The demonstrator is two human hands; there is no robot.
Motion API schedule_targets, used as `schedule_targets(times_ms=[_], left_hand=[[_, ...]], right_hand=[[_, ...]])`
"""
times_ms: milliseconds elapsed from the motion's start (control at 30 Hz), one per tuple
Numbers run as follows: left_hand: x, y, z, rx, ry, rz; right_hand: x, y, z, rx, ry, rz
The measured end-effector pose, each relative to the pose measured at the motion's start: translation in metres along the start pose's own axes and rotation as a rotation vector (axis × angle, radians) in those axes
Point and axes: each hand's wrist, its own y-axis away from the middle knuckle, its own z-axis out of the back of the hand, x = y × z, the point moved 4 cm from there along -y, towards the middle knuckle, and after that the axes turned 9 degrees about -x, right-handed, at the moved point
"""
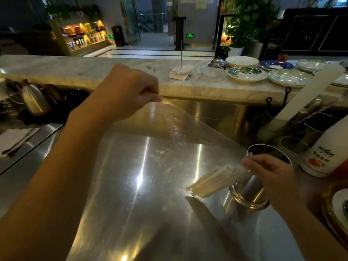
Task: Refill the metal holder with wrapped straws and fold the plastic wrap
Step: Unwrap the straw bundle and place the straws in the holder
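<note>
So w/ the left hand (130, 89) pinched on the top edge of the clear plastic wrap (169, 129) and the right hand (271, 172) closed on what looks like its lower end, I'd tilt the wrapped straws (209, 182) up and slide them into the metal holder (263, 166) just beside, mouth first, on the steel counter (131, 204).

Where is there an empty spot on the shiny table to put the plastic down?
The steel counter is bare in the middle and near edge, between the left hand and the metal holder. The right side is crowded: the holder, the white bottle, a gold-rimmed plate. The marble ledge is free at its left; plates fill its right.
</note>
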Motion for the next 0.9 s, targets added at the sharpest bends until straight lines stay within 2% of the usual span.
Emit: schedule_targets(times_ms=[67, 200, 300, 433, 500, 800, 900], left_hand=[[0.011, 0.01, -0.013, 0.021, 0.005, 0.034], [0.026, 0.037, -0.049, 0.175, -0.034, 0.064], [0.035, 0.049, -0.056, 0.141, 0.069, 0.125], [0.04, 0.059, -0.061, 0.198, 0.106, 0.149], [0.041, 0.059, -0.059, 0.16, 0.134, 0.141], [0.035, 0.066, -0.061, 0.127, 0.048, 0.104], [0.025, 0.062, -0.06, 0.048, -0.01, 0.074]], right_hand=[[0.006, -0.007, 0.005, -0.012, 0.037, 0.043], [0.008, -0.012, 0.001, 0.073, 0.124, 0.053], [0.011, -0.014, 0.005, 0.029, 0.144, 0.073], [0.016, -0.014, 0.007, 0.06, 0.14, 0.093], [0.021, -0.017, 0.012, 0.02, 0.101, 0.115], [0.006, -0.015, 0.019, 0.068, 0.03, 0.012], [0.008, -0.015, 0.02, 0.06, 0.022, 0.032]])
